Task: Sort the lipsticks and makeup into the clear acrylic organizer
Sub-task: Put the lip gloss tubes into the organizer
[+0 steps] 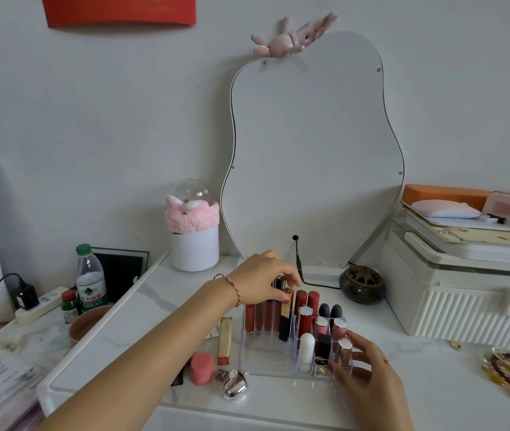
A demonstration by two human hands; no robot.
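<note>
My left hand point(263, 278) pinches a black-and-gold lipstick point(285, 318) in the acrylic organizer point(266, 359). My right hand's point(368, 371) fingers point(345, 367) spread wide, touching its front corner.

Clear acrylic compartmented organizer point(273, 367) set near front edge of white marbled tabletop point(418, 377). Red and brown gloss tubes point(259, 317) stood upright in left section, red, pink, black and white lipsticks point(315, 325) in right cells. Gold-pink tube point(225, 340) and pink round pot point(201, 368) laid left of organizer.
</note>
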